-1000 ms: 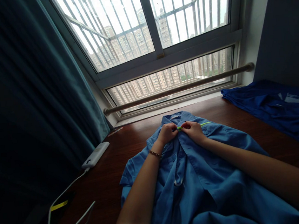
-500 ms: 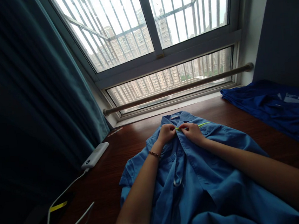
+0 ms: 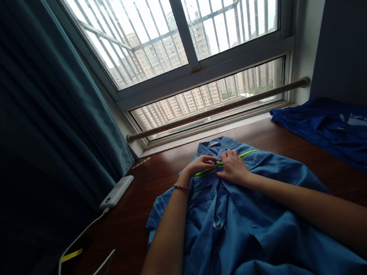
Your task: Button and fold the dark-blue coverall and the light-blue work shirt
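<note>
A light blue shirt (image 3: 259, 216) with a yellow-green chest stripe lies front up on the dark wooden table (image 3: 129, 220), collar toward the window. My left hand (image 3: 197, 166) rests on the shirt's left chest just below the collar, fingers pinched at the front placket. Beside it my right hand (image 3: 233, 167) presses on the placket with curled fingers, thumb side touching the left hand's fingertips. Both hands meet at the stripe (image 3: 206, 170) near the top of the opening. A bead bracelet circles my left wrist.
A white power bank (image 3: 116, 191) lies at the table's left with a white cable (image 3: 80, 242) running toward me. A pile of darker blue clothing (image 3: 335, 131) covers the right end. A teal curtain (image 3: 39, 125) hangs at left; the barred window and a wooden rail stand behind.
Both hands have shifted slightly toward me along the placket. My left hand moved left and flattened, uncovering the stripe on the left chest.
</note>
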Available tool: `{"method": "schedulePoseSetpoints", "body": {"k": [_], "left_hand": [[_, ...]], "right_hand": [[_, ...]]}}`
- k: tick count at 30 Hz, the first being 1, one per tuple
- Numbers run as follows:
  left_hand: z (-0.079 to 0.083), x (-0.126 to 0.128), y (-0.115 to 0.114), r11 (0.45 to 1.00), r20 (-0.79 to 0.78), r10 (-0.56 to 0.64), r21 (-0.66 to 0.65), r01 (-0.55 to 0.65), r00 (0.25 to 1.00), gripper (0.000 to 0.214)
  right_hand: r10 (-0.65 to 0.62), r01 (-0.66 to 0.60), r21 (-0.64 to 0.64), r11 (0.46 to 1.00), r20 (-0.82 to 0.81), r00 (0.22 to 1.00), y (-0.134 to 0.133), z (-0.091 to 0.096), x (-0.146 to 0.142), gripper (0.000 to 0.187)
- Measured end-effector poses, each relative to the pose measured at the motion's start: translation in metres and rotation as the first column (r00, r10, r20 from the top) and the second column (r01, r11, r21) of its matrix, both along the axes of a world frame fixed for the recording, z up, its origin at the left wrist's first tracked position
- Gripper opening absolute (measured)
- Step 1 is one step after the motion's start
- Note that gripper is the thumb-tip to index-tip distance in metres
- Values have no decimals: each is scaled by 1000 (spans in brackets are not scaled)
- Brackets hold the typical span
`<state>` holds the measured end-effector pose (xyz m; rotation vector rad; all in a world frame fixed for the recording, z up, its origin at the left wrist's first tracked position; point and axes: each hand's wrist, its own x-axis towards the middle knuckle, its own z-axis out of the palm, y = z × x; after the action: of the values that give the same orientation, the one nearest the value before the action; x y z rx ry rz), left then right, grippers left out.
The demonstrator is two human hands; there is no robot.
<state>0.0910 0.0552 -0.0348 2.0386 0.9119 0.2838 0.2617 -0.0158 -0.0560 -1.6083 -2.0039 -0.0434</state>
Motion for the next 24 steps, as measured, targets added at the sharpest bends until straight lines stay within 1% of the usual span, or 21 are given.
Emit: {"method": "schedulePoseSetpoints", "body": {"k": [1,2,4,5,6,7,9,11,13,14,15,16,18,19,20,22,23,24], "left_hand": [[0,-1,0,998,-42,-26,48,28,999,58],[-1,-1,1,994,-101,-37,102,47,994,65],[-6,-2,2,982,-247,-4,184,51,969,83],[-10,-2,2,978,-313,25,206,42,949,91],[-14,-3,2,974,-363,55,226,31,930,95],[-19,-3,2,969,-396,82,248,20,915,96],[-27,-5,3,952,-413,135,306,-3,901,92],[-33,-8,6,922,-384,208,385,-48,900,82],[-36,-9,11,883,-342,288,457,-109,895,74],[-37,-8,14,857,-323,337,495,-146,884,71],[-37,-7,16,823,-310,398,537,-187,864,69],[-37,-3,19,778,-302,468,586,-226,830,66],[-39,6,21,672,-285,605,683,-285,744,57],[-40,12,20,621,-268,652,726,-296,709,49],[-42,17,18,577,-248,677,763,-291,693,40],[-46,26,11,521,-208,677,813,-261,706,26],[-47,29,6,487,-177,663,840,-239,727,23],[-47,31,1,441,-140,644,871,-216,752,24]], "right_hand": [[-10,12,-65,998,38,999,-4,4,-1,49],[3,8,-157,988,65,998,-7,7,-2,48],[67,-32,-343,939,93,993,-11,14,-2,46],[102,-53,-403,914,102,989,-12,16,-2,45],[129,-68,-437,897,112,985,-12,18,-1,44],[144,-75,-451,889,121,982,-12,19,-1,43],[143,-76,-441,894,120,982,-8,17,-1,39],[120,-65,-415,907,108,987,-2,10,-1,34],[60,-26,-353,935,84,995,8,-1,-2,30],[25,-9,-308,951,49,998,14,-7,-3,29],[-3,-4,-265,964,-26,1000,20,-13,-3,28],[-24,-7,-229,973,-131,991,27,-19,-3,26],[-39,-32,-194,980,-353,935,40,-27,-1,21],[-43,-49,-198,979,-434,900,46,-30,2,19],[-51,-59,-205,977,-491,869,52,-31,5,17],[-58,-71,-206,976,-563,825,62,-33,14,16],[-55,-90,-206,974,-607,793,66,-33,19,16],[-52,-114,-209,971,-655,754,69,-34,24,16]]}}
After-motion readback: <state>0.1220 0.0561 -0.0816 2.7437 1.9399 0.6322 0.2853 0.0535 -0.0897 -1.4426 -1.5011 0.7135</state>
